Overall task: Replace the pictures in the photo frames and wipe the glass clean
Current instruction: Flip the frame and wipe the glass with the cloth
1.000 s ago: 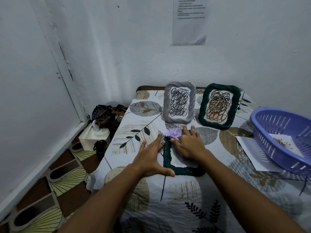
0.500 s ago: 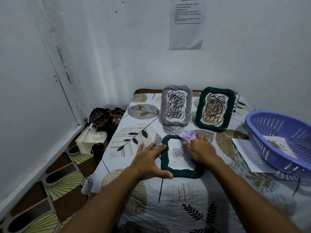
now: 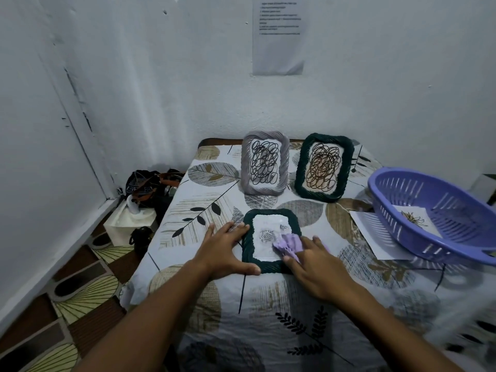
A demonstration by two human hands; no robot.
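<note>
A dark green woven photo frame (image 3: 248, 238) lies flat on the leaf-patterned table, with a grey rose picture under its glass. My left hand (image 3: 224, 249) lies flat against the frame's left edge, thumb along its lower edge. My right hand (image 3: 314, 260) presses a crumpled purple cloth (image 3: 288, 244) onto the lower right of the glass and covers the frame's right edge. Behind, a grey frame (image 3: 265, 166) and a second dark green frame (image 3: 323, 167) stand upright, each showing a scribble drawing.
A purple plastic basket (image 3: 440, 210) at the right holds a flower picture (image 3: 414, 220) and sits partly on a white sheet (image 3: 375, 237). The table (image 3: 204, 210) stands against the back wall. On the floor to the left are a white box (image 3: 128, 224) and dark bags (image 3: 150, 186).
My right hand has dragged the purple cloth from the frame's top edge down to the lower right of the glass. The left hand has stayed against the frame's left side.
</note>
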